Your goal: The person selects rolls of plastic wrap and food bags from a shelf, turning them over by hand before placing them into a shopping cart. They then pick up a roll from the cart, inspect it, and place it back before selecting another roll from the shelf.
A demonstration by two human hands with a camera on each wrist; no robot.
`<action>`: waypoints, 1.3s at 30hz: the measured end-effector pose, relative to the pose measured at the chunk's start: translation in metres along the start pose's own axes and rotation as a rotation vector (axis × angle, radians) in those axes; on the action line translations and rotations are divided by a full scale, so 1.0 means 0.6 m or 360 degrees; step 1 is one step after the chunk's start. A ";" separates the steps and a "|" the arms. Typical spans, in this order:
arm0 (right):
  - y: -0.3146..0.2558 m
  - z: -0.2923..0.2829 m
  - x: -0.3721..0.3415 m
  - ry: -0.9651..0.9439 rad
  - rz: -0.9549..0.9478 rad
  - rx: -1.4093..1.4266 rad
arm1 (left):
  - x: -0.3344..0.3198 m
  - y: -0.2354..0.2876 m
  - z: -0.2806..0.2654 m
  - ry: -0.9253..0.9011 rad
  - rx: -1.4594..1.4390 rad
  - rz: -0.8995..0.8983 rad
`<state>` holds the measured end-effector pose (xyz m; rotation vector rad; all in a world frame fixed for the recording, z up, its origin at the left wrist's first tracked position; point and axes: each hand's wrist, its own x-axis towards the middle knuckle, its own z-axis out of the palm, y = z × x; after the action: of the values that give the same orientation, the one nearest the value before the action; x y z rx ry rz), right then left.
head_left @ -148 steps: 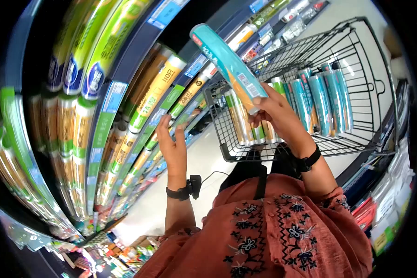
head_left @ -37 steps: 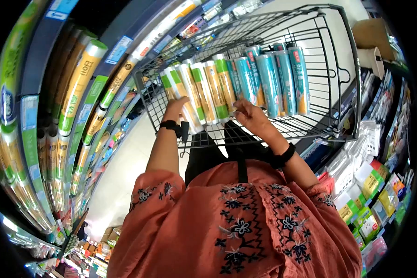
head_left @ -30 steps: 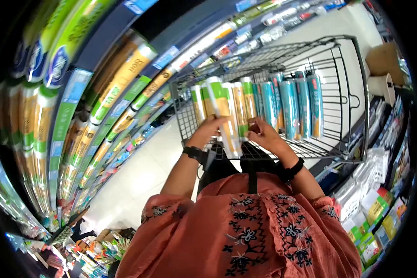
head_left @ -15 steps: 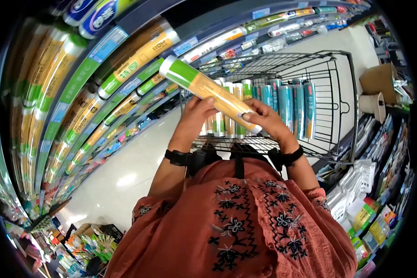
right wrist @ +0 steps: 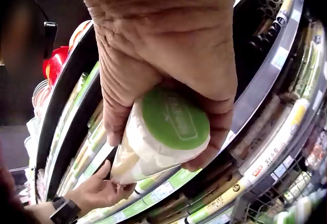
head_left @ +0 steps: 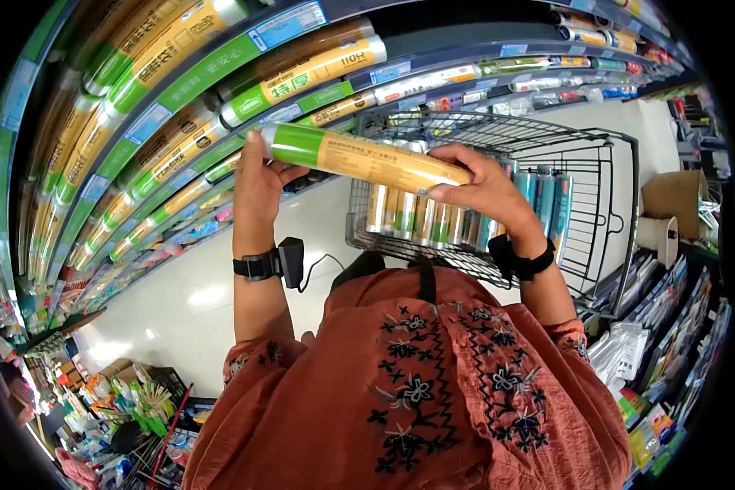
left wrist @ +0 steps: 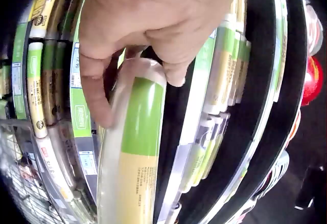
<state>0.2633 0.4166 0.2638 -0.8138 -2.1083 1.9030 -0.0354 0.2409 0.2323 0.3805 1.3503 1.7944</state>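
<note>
A long roll (head_left: pixel 363 157) with a green-and-yellow label under clear wrap is held out level between both hands, in front of the shelf. My right hand (head_left: pixel 486 186) grips its right end, thumb below and fingers over the top. At the other end, my left hand (head_left: pixel 260 184) holds the roll by its whitish tip. In the left wrist view, the left thumb and fingers (left wrist: pixel 94 88) lie on either side of that tip. The right wrist view shows the roll's round green end cap (right wrist: pixel 176 119) within the right hand.
Behind the roll stands a black wire cart (head_left: pixel 608 229) with several green-and-yellow rolls (head_left: pixel 425 216) and teal rolls (head_left: pixel 562 204) upright in it. Shelves of similar rolls (head_left: pixel 306 75) curve along the left and far side. Packaged goods (head_left: pixel 653 433) line the right; pale floor (head_left: pixel 200 286) shows below.
Earlier, my right hand held a teal roll. Since then, my left hand has lifted a green-and-yellow roll from the cart; both hands now hold it, moved left toward the shelf and more level.
</note>
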 end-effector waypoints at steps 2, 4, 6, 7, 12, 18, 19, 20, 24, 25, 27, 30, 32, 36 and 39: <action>0.004 0.004 0.010 0.0064 -0.0015 0.0096 | -0.012 0.009 -0.011 0.0058 0.0020 0.0073; 0.006 0.008 0.017 0.0171 0.0002 0.0263 | -0.027 0.021 -0.016 0.0064 -0.0088 0.0165; 0.019 0.017 0.024 0.0238 0.0118 0.0782 | -0.038 0.025 -0.027 0.0055 -0.0198 0.0248; 0.020 0.018 0.028 0.0272 0.0169 0.1040 | -0.041 0.025 -0.035 0.0044 -0.0249 0.0287; 0.015 0.030 0.035 0.0214 0.0146 0.0943 | -0.044 0.014 -0.058 0.0054 -0.0346 0.0339; 0.004 0.037 0.039 0.0458 0.0065 0.0979 | -0.054 0.015 -0.058 0.0051 -0.0340 0.0327; 0.005 0.038 0.039 0.0504 0.0069 0.0970 | -0.055 0.017 -0.057 0.0022 -0.0341 0.0328; 0.007 0.040 0.040 0.0489 0.0039 0.0971 | -0.055 0.018 -0.057 -0.0009 -0.0341 0.0329; 0.000 0.045 0.044 0.0475 -0.0065 0.0968 | -0.047 0.015 -0.071 -0.0072 -0.0352 0.0323; -0.004 0.049 0.046 0.0479 -0.0085 0.0968 | -0.046 0.016 -0.072 -0.0061 -0.0363 0.0324; -0.008 0.052 0.049 0.0474 -0.0115 0.0974 | -0.041 0.017 -0.076 -0.0041 -0.0372 0.0335; -0.018 0.057 0.053 0.0468 -0.0154 0.0979 | -0.036 0.019 -0.081 -0.0016 -0.0355 0.0359; -0.019 0.056 0.057 0.0494 -0.0156 0.0909 | -0.035 0.028 -0.076 -0.0010 -0.0337 0.0375; -0.011 0.048 0.073 0.0548 -0.0137 0.0734 | -0.029 0.041 -0.076 0.0052 -0.0179 0.0287; -0.012 0.048 0.085 0.0625 -0.0189 0.0671 | -0.025 0.043 -0.071 0.0253 -0.0006 0.0247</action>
<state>0.2050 0.4178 0.2551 -0.8551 -1.4306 1.8458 -0.0662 0.2001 0.2432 0.3550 1.4602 1.9904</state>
